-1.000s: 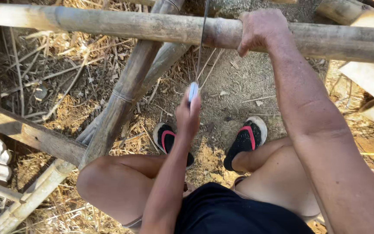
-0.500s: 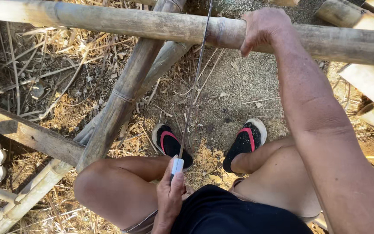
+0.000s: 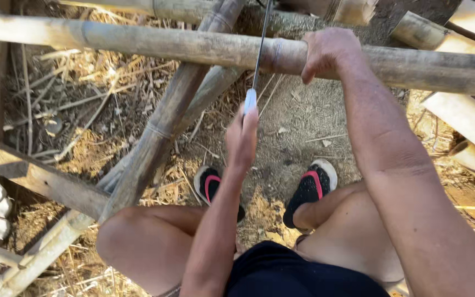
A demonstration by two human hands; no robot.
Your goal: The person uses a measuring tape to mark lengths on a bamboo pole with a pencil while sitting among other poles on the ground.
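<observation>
head cam | looks steeply down | close over arms, knees, ground

The horizontal bamboo pole (image 3: pixel 138 47) spans the view from 9 o'clock to 3 o'clock and blocks passage toward 12 o'clock. The saw blade (image 3: pixel 260 49) crosses it near centre, with the right hand (image 3: pixel 325 52) clamped on the pole just beside it at 1 o'clock. Diagonal bamboo poles (image 3: pixel 160 132) run from 12 o'clock down to 7 o'clock, closing off the left side. Open bare ground (image 3: pixel 303 121) lies below the pole, between the diagonal poles and the right forearm. Cut bamboo pieces (image 3: pixel 468 126) obstruct 3 o'clock.
</observation>
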